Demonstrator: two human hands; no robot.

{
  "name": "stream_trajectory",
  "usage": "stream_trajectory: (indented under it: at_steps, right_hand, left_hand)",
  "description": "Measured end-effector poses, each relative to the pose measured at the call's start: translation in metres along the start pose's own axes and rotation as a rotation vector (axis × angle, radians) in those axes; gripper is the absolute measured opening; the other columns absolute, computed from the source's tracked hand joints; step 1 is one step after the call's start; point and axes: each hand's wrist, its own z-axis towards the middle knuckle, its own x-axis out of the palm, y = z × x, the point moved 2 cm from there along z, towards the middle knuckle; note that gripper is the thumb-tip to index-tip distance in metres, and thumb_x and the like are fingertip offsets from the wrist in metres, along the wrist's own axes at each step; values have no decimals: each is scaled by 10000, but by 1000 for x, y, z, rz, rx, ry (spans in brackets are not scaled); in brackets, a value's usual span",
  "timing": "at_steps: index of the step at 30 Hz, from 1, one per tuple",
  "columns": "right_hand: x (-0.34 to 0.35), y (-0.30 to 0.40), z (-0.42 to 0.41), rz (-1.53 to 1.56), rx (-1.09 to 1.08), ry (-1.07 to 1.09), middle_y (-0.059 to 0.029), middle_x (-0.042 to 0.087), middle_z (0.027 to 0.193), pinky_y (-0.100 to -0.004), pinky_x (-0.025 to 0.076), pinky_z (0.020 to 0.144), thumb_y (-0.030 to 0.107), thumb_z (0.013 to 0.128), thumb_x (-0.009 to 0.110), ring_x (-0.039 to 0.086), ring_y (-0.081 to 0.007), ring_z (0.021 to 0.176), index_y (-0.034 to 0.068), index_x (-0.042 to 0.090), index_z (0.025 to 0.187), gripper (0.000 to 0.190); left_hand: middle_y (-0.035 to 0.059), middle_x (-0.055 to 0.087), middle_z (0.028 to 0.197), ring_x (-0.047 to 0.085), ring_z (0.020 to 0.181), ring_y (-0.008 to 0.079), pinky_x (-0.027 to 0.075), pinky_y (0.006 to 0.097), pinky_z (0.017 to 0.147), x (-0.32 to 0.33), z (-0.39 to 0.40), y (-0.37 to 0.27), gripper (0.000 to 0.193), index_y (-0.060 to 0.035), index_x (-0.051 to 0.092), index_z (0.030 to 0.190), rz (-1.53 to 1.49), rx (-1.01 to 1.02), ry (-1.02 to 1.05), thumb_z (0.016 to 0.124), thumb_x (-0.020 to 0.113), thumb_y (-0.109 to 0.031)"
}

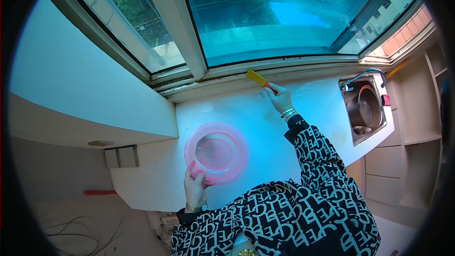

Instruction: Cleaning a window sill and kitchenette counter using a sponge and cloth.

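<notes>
My left hand (196,188) grips the near-left rim of a translucent pink plastic basin (240,154), which is over the white countertop (277,149). Some clear liquid seems to lie in the basin. In my right hand (280,99) is the red handle of a brush-like tool with a yellow head (256,78). That head is at the ledge below the window frame (227,90), pointing up and left. Whether it touches the ledge I cannot tell. My fingers hide part of the handle.
At the right a sink (377,126) with a curved faucet (369,71) holds a metal pot (369,108). A pink cloth (386,100) lies on the sink's edge. A white wall or cabinet panel (106,89) bounds the left. Cables (94,236) lie on the floor.
</notes>
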Motion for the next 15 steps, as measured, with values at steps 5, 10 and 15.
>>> stream_trajectory:
  at_steps: [5,10,15]
  right_hand:
    - [12,-6,4,103,15,-32,-142,665,733,-315,486,578,256,834,655,650,-233,640,72,679,1028,268]
    - [3,-1,9,-58,-64,59,-145,666,783,-403,501,624,306,846,600,640,-320,715,105,669,1025,278]
    - [-37,-16,28,-205,-232,97,-137,655,776,-426,510,655,322,867,556,635,-317,730,108,656,995,269]
  left_hand:
    - [118,565,1019,637,720,220,590,356,558,5,-2,3,566,-67,345,1347,6,13,-10,821,503,69]
    - [121,568,1017,627,699,217,583,362,564,27,-13,13,584,-66,334,1358,56,8,-63,814,505,61]
    - [130,568,1060,626,724,216,579,362,577,72,-20,34,590,-59,327,1363,78,15,-61,811,501,52]
